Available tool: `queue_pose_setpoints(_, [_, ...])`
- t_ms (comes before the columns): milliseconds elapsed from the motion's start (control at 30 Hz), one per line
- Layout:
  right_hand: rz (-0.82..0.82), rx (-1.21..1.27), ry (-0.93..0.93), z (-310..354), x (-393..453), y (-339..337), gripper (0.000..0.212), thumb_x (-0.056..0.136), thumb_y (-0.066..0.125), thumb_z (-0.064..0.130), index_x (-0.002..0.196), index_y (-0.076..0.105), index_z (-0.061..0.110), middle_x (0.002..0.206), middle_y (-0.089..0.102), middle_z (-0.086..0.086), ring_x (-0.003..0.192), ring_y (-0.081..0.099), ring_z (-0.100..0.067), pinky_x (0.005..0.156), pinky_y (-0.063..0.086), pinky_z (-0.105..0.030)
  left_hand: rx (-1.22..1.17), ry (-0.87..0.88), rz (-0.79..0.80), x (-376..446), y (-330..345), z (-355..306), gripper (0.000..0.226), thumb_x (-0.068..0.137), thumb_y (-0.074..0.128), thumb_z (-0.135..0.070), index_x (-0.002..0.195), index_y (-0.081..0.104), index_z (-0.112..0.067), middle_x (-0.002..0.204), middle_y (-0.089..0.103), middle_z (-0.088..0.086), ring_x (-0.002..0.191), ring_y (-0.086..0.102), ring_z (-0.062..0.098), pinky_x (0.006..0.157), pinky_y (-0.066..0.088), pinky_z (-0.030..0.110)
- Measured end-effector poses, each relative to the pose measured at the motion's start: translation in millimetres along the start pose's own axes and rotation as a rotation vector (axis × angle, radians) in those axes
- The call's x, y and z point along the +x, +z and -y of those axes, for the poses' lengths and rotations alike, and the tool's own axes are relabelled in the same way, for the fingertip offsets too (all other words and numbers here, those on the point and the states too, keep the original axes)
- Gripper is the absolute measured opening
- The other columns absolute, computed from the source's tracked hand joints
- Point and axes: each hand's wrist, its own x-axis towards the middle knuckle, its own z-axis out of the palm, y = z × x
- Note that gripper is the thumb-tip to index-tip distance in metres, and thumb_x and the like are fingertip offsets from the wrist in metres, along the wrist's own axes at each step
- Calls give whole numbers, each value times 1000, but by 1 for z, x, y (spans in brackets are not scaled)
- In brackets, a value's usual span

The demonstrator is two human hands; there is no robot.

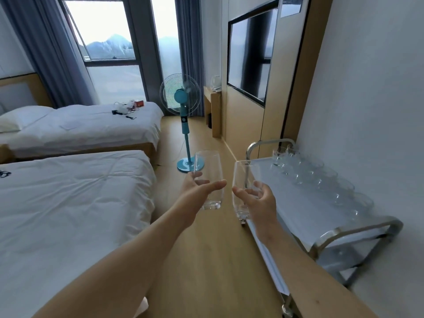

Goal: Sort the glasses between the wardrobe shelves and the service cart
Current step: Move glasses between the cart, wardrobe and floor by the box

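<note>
Two tall glasses [207,180], thin, light, slick, breakable. Left hand [197,191] wrapped round one mid-body, right hand [259,198] round the other; best gripped low, near cart [286,203].

— What do we see of ourselves here?

— Only our two arms, running up from the bottom edge of the frame toward the middle. Both are bare along all that shows: no sleeve, no cuff, no glove.

— Anything on the wrists or fingers?

— We find no watch, band or ring on the left hand [199,188] or the right hand [257,198]. The nails look short and plain, though they are small and a little blurred.

— Any marks?

— One small dark spot on our right forearm, low at the right of the frame. The shoulders lie outside the picture.
</note>
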Motion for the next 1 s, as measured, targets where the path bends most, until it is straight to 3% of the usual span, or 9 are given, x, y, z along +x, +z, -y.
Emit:
queue_pose_setpoints(133, [19,28,18,-23,70,16,108,54,90,58,144,45,19,116,68,-4,103,71,-21,89,60,-47,55,-11,8,70,13,6,91,66,93,-34,140,41,-18,120,65,6,109,65,22,102,50,44])
queue_pose_setpoints(300, [0,-5,68,-45,152,20,108,50,86,67,140,47,23,116,67,3,105,69,-15,93,59,-43,112,-88,5,154,35,12,89,67,94,-32,138,42,-19,120,64,6,107,66,19,97,53,41])
queue_pose_setpoints(633, [-66,18,176,-84,254,11,94,64,90,54,141,47,23,116,65,2,103,68,-12,86,58,-32,235,-175,58,272,77,38,90,66,94,-33,139,43,-20,120,62,2,105,64,17,91,54,36])
queue_pose_setpoints(767, [-147,4,222,-101,278,5,103,52,87,63,140,48,26,113,65,4,101,69,-12,87,60,-42,245,-209,110,315,92,49,85,69,93,-31,137,43,-23,118,62,0,100,64,13,70,49,25])
queue_pose_setpoints(867, [-215,21,259,-114,296,3,104,52,88,60,141,47,24,114,63,3,103,68,-15,90,60,-47,267,-225,162,348,105,65,85,67,94,-30,135,44,-22,117,62,0,100,65,14,77,55,31])
queue_pose_setpoints(933, [-274,28,286,-125,310,3,98,57,91,54,140,48,23,113,63,3,102,68,-14,82,62,-41,290,-239,213,374,114,77,86,65,95,-30,133,44,-22,117,62,3,102,66,16,88,58,41])
queue_pose_setpoints(1000, [-328,25,300,-135,325,6,90,64,93,46,139,48,24,114,63,4,99,67,-9,63,58,-24,298,-254,277,403,121,90,85,63,96,-29,130,45,-23,118,62,4,103,68,18,88,59,43])
